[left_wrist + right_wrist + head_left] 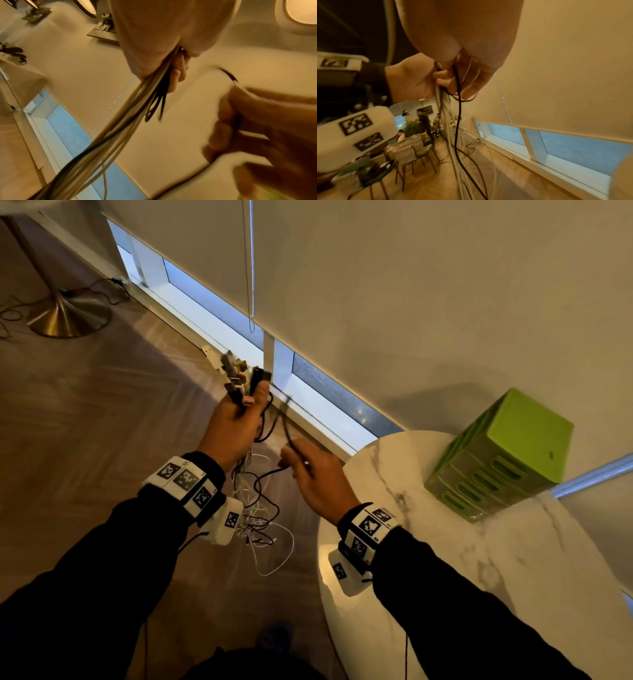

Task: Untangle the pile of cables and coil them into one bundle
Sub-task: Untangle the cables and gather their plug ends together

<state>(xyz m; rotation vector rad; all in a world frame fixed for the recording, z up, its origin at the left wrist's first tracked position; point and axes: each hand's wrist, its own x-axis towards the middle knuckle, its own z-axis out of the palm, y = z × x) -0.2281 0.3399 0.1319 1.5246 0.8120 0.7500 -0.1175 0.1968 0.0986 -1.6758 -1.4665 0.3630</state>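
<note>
Cables (255,501) hang in a snarl from the left hand (233,426), its fingers clamped round the gathered plug ends, while the right hand (315,474) pinches one black strand (286,419) — pulling hard could tighten knots below — or tug plugs loose.

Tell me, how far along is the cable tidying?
Partly done. Done: the left hand grips many plug ends gathered together. In hand: the right hand pinches one black cable, apparently working it free. Left: the white and dark cables hang below in a loose tangle, and nothing is coiled yet.
</note>
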